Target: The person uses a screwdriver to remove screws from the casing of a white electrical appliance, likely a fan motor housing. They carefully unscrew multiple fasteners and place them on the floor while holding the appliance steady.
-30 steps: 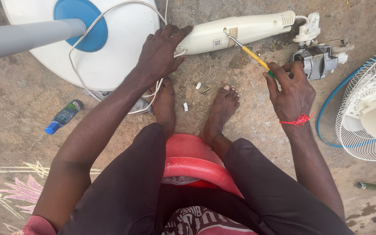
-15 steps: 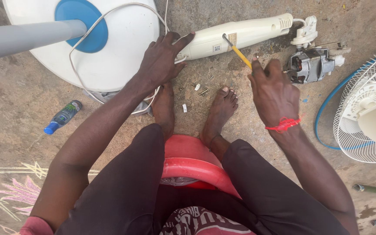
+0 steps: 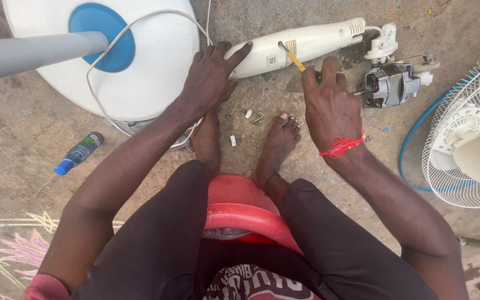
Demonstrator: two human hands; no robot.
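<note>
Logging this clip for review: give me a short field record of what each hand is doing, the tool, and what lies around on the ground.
left hand: pressed on the near end of the white fan housing, holding it on the ground
right hand: gripping a yellow-shafted screwdriver, tip on the housing
loose screws: scattered by the bare feet
fan motor: right of the right hand, on the ground
fan base: round, white, with grey pole, upper left
fan grille: right edge
bottle: lying at left
seat: red stool
</note>
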